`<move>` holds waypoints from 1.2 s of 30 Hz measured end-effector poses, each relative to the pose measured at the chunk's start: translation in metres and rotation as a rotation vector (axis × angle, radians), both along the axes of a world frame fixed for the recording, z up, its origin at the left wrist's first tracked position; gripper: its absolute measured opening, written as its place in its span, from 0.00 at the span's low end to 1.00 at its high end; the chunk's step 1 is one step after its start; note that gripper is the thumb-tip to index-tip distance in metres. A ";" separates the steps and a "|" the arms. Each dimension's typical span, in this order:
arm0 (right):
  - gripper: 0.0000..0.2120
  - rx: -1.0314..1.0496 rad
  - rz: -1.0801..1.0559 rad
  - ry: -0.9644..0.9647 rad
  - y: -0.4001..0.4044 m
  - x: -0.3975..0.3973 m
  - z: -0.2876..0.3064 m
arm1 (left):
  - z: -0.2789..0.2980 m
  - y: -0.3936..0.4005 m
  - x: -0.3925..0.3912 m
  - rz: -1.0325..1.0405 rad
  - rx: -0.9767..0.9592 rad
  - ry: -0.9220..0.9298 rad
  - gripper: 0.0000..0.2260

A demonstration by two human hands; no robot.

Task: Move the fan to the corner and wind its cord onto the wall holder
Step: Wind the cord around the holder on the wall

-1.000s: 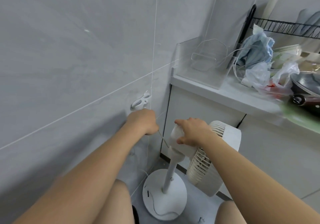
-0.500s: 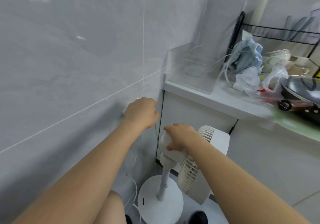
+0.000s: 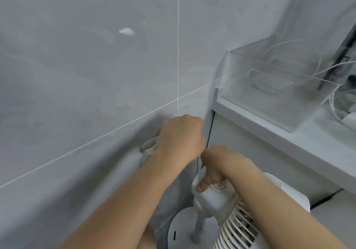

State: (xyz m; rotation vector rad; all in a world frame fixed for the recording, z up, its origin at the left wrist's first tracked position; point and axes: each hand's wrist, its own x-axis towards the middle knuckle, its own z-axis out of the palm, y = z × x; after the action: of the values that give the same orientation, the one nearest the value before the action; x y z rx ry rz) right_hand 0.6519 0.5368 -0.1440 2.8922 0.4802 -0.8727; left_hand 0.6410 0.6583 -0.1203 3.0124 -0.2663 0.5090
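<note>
The white pedestal fan with a round base and slatted grille (image 3: 221, 210) stands on the floor in the corner, between the grey tiled wall (image 3: 86, 75) on the left and the white cabinet worktop (image 3: 279, 131) on the right, its pole upright and its head tilted toward the camera. The right hand (image 3: 217, 164) rests on top of the fan's motor housing, fingers curled over it and the thumb pressed against its near side, so this grip steadies the fan. The left hand (image 3: 181, 139) is a closed fist held close against the wall, right at the pale oval wall holder (image 3: 149, 145), which peeks out just to the left of the knuckles and is mostly hidden by them. A thin white cord (image 3: 198, 161) drops near-vertically from under that fist toward the fan; the fist appears to be pinching it, though the fingers themselves are out of sight. The coming move turns on this: the holder lies just left of and touching-close to the left grip, the cord's long axis runs downward from it, and the left hand is plainly the nearer one for looping. Compared with a second ago, the camera has swung left and closer to the wall, the left hand has risen from below the holder to cover it, and the clear plastic box (image 3: 279, 79) on the worktop now fills the upper right while the dishes beyond have left view.
</note>
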 end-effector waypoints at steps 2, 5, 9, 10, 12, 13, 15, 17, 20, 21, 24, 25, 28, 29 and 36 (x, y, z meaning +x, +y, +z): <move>0.40 0.015 0.002 -0.020 -0.004 -0.009 0.000 | -0.004 0.003 -0.006 0.015 -0.061 -0.009 0.13; 0.32 0.029 -0.007 -0.052 0.002 -0.023 -0.005 | -0.010 0.016 -0.019 0.058 -0.102 -0.041 0.10; 0.24 0.043 0.028 -0.196 0.013 -0.044 -0.013 | -0.012 0.029 -0.048 0.116 -0.119 -0.051 0.10; 0.23 0.049 0.047 -0.221 0.015 -0.044 -0.013 | -0.014 0.031 -0.051 0.121 -0.115 -0.041 0.10; 0.23 0.098 0.089 -0.246 0.019 -0.046 -0.008 | -0.012 0.036 -0.059 0.129 -0.107 -0.024 0.10; 0.22 0.145 0.109 -0.233 0.020 -0.045 -0.003 | -0.009 0.040 -0.061 0.137 -0.098 -0.017 0.10; 0.18 0.280 0.105 -0.131 0.024 -0.036 0.004 | -0.005 0.048 -0.062 0.162 -0.084 0.000 0.11; 0.14 0.375 0.087 -0.025 0.026 -0.023 0.009 | -0.003 0.055 -0.066 0.195 -0.068 0.014 0.11; 0.12 0.403 0.079 0.027 0.025 -0.002 0.012 | -0.006 0.060 -0.071 0.221 -0.098 0.018 0.12; 0.12 0.413 0.081 0.022 0.026 0.004 0.010 | -0.006 0.063 -0.071 0.233 -0.124 0.021 0.12; 0.14 0.401 0.046 -0.102 0.022 0.016 -0.006 | -0.013 0.073 -0.069 0.246 -0.179 0.106 0.12; 0.16 0.361 0.042 -0.192 0.022 0.020 -0.011 | -0.015 0.076 -0.068 0.240 -0.182 0.164 0.13; 0.17 0.270 0.063 -0.381 0.025 0.029 -0.021 | -0.025 0.081 -0.068 0.205 -0.266 0.327 0.14; 0.16 0.254 0.075 -0.394 0.026 0.031 -0.020 | -0.026 0.083 -0.067 0.195 -0.319 0.348 0.15; 0.12 0.111 0.100 -0.391 0.035 0.025 0.001 | -0.009 0.071 -0.050 0.185 -0.542 0.143 0.09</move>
State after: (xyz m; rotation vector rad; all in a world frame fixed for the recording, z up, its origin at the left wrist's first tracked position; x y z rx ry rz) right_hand 0.6769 0.5714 -0.1428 2.9968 0.6408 -0.2606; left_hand 0.5915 0.7295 -0.1296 2.5325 0.1429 0.3093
